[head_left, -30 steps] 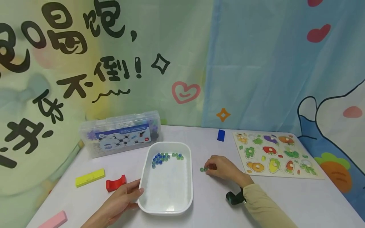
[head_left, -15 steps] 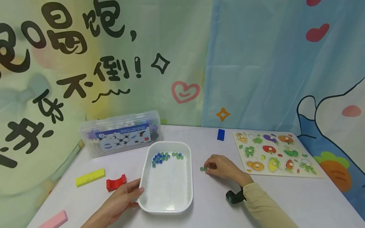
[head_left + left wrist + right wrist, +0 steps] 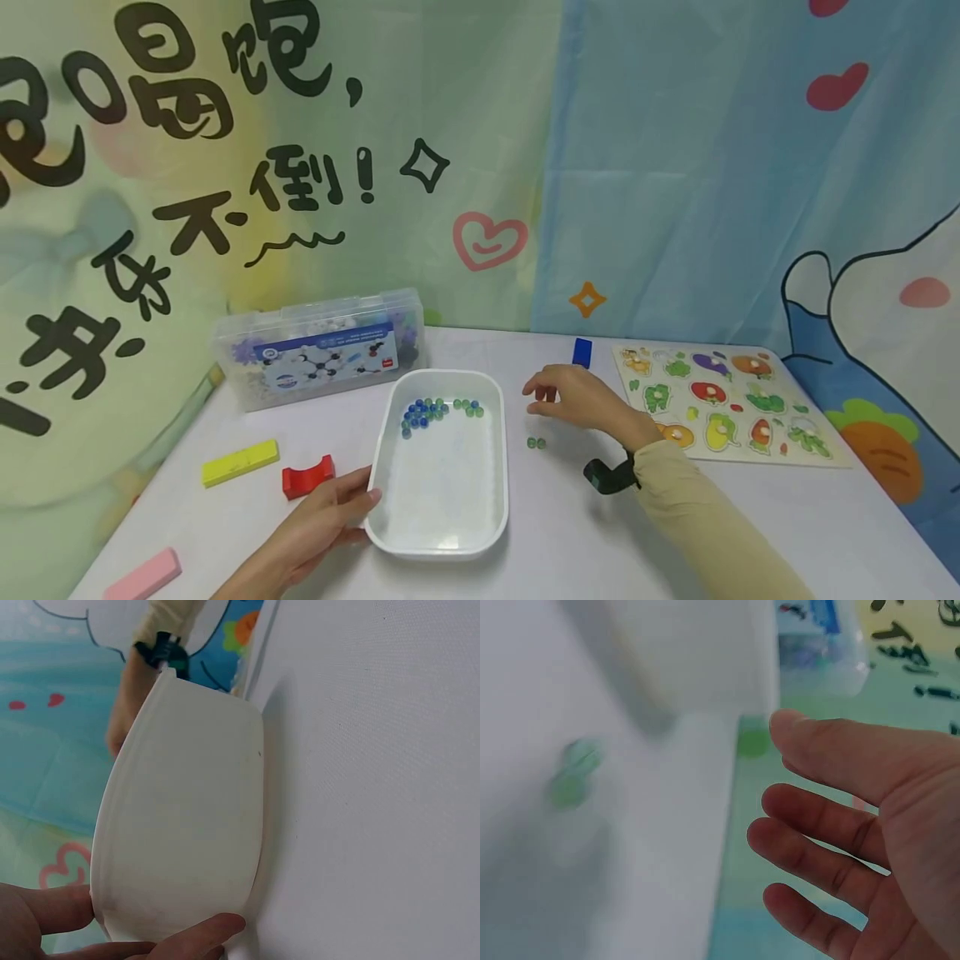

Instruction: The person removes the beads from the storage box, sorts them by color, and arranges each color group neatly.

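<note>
My left hand (image 3: 318,521) grips the near left edge of a white tray (image 3: 442,500), with the thumb at the rim; in the left wrist view fingers (image 3: 199,937) lie against its outer wall. Blue and green marbles (image 3: 420,412) lie in a cluster at the tray's far end. To the right of the tray, my right hand (image 3: 581,398) is raised above the table, its fingers loosely bent and apart with nothing in them. Just below it, two green marbles (image 3: 531,443) sit side by side on the white table; they look blurred in the right wrist view.
A clear plastic box (image 3: 322,354) of small parts stands behind the tray. Yellow (image 3: 240,462), red (image 3: 307,478) and pink (image 3: 142,575) blocks lie to the left. A blue block (image 3: 582,352) and a vegetable puzzle board (image 3: 731,404) are at the right back.
My right hand has come away from the two green marbles, lifting up and back with its fingers opened. Both marbles stay on the table. The left hand keeps its hold on the tray.
</note>
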Motion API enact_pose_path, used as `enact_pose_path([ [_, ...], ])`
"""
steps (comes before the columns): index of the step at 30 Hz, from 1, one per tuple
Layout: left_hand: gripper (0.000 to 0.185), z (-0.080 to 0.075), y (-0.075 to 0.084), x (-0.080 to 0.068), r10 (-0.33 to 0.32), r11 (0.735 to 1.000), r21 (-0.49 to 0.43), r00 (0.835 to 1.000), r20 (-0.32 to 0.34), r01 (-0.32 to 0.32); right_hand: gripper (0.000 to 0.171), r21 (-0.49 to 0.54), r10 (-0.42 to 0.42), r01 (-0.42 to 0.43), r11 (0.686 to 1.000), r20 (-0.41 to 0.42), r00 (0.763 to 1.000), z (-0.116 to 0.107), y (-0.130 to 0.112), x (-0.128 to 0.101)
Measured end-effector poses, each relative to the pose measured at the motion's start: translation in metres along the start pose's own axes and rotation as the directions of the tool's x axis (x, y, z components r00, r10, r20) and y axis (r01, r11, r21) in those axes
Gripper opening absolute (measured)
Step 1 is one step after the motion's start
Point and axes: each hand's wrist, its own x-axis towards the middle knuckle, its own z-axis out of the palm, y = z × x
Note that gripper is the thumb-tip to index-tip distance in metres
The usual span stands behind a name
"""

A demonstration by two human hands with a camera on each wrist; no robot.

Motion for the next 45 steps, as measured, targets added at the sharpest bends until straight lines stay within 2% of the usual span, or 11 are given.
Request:
enact_pose_path([
  [8, 0.070, -0.001, -0.003, 0.003, 0.002, 1.000, -0.003, 1.000, -0.022, -0.002, 0.021, -0.044, -0.119, 0.121, 0.992, 0.043, 0.992, -0.007, -0.057, 0.041],
  [15, 0.070, -0.001, -0.004, 0.004, 0.008, 1.000, 0.004, 1.000, -0.022, -0.008, 0.018, -0.038, -0.140, 0.146, 0.988, 0.126, 0.982, 0.019, -0.085, 0.079],
  [18, 0.071, -0.001, -0.004, 0.004, 0.015, 1.000, -0.003, 1.000, -0.008, -0.015, 0.019, -0.048, -0.110, 0.121, 0.992, 0.181, 0.977, 0.035, -0.088, 0.091],
  [24, 0.072, -0.002, -0.005, 0.004, 0.030, 0.999, -0.019, 0.999, 0.018, -0.030, 0.015, -0.162, -0.017, 0.059, 0.985, 0.250, 0.968, 0.061, -0.086, 0.103],
  [31, 0.073, -0.004, -0.005, 0.005, 0.036, 0.999, -0.020, 0.999, 0.028, -0.036, 0.017, -0.226, 0.003, 0.052, 0.973, 0.237, 0.971, 0.073, -0.084, 0.107],
  [36, 0.073, -0.004, -0.006, 0.006, 0.035, 0.999, -0.025, 0.999, 0.028, -0.034, 0.018, -0.252, -0.014, 0.074, 0.965, 0.233, 0.972, 0.079, -0.084, 0.106],
  [45, 0.072, -0.004, -0.005, 0.005, 0.034, 0.999, -0.031, 0.999, 0.026, -0.033, 0.015, -0.248, -0.039, 0.092, 0.964, 0.211, 0.977, 0.083, -0.085, 0.102],
])
